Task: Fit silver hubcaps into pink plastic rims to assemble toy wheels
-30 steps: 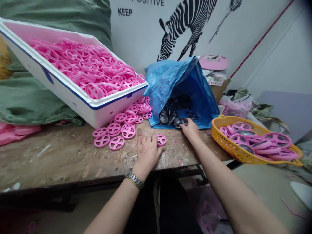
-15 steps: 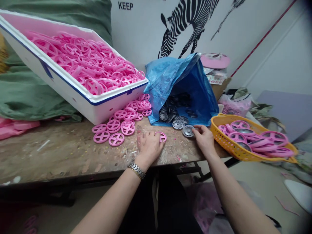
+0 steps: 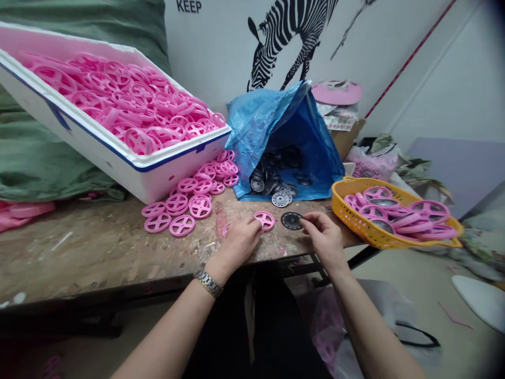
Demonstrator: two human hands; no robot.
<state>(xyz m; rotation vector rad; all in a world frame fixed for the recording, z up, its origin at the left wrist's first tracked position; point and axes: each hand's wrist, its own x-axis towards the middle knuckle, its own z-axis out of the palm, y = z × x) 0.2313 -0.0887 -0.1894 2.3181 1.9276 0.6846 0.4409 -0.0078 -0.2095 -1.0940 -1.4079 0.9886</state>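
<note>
A white box (image 3: pixel 98 152) of pink wheels sat tilted on the bench (image 3: pixel 98 252), beside a blue bag (image 3: pixel 268 121) and yellow basket (image 3: pixel 355 223). The left hand (image 3: pixel 236 243) pinched a pink wheel (image 3: pixel 264 220); the right hand (image 3: pixel 325 239) apparently gripped a dark disc (image 3: pixel 291 220) flat on the bench.

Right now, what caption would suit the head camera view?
Left hand holds a pink spoked wheel while right hand holds a dark disc on the workbench.
</note>
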